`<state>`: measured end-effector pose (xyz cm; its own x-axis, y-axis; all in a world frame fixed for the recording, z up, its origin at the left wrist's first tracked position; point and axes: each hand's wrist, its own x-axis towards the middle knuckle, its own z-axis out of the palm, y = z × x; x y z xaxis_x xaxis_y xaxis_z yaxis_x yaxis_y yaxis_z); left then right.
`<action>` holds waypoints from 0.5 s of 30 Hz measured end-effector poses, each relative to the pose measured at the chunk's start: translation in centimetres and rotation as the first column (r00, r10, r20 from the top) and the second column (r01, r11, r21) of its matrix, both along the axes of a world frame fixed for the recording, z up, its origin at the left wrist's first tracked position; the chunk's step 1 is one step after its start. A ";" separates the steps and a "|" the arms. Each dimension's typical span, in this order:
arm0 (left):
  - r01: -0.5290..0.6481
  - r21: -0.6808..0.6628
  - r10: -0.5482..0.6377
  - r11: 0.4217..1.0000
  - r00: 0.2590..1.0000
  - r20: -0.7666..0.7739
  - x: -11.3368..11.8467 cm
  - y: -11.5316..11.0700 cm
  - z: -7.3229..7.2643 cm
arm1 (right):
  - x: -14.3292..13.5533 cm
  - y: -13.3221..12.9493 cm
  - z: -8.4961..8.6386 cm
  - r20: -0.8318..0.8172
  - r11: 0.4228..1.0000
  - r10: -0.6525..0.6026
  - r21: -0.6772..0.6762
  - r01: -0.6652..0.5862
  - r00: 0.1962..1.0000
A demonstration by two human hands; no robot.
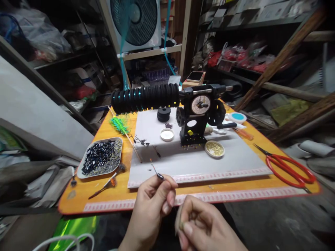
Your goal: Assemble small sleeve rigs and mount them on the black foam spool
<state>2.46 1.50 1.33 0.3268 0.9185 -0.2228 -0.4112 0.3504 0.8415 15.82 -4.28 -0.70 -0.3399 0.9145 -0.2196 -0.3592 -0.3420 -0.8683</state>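
My left hand [157, 197] is closed in a pinch at the table's near edge. Between its thumb and forefinger sits a small, shiny dark cylindrical piece [160, 176], with a thin stem rising from it to an orange tip. Just right of it and lower, my right hand [199, 223] has its fingers curled and pressed together; whatever they hold, if anything, I cannot make out. Beyond the hands, a white mat [183, 164] carries small dark parts [141, 141], a white dish [166, 134] and a dish of gold beads [214, 149].
A hand-cranked winder [193, 115] holding a row of black foam spools [146, 97] stands at the back. Left is a tray of dark cylinders [101, 157] beside a stick with green fibres [119, 124]. Red-handled scissors [288, 169] lie right. A fan [134, 21] stands behind.
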 end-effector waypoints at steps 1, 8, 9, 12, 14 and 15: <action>-0.026 -0.032 0.027 0.999 0.999 0.023 0.1 -0.2 0.0 | 0.2 0.0 0.2 0.006 1.000 -0.010 -0.017 0.010 1.000; 0.010 0.142 0.006 0.990 0.994 -0.112 0.7 -2.3 -0.6 | 1.2 0.3 0.4 0.025 0.996 -0.065 -0.066 0.067 0.998; -0.026 0.185 0.049 0.982 0.991 -0.123 0.9 -2.4 -0.7 | 1.3 0.2 0.2 0.033 0.995 -0.050 -0.081 0.053 0.998; -0.129 0.116 0.137 0.985 0.988 -0.067 1.5 -2.3 -0.9 | 1.4 -0.1 -0.3 0.069 0.996 0.007 -0.088 -0.001 0.998; -0.139 -0.022 0.139 0.990 0.990 -0.017 2.1 -2.2 -0.8 | 1.4 -0.3 -0.3 0.121 1.000 0.017 0.015 -0.019 0.993; -0.137 -0.077 0.138 0.988 0.990 0.002 2.3 -2.1 -0.7 | 1.5 -0.3 -0.1 0.173 0.994 0.005 0.110 -0.024 0.985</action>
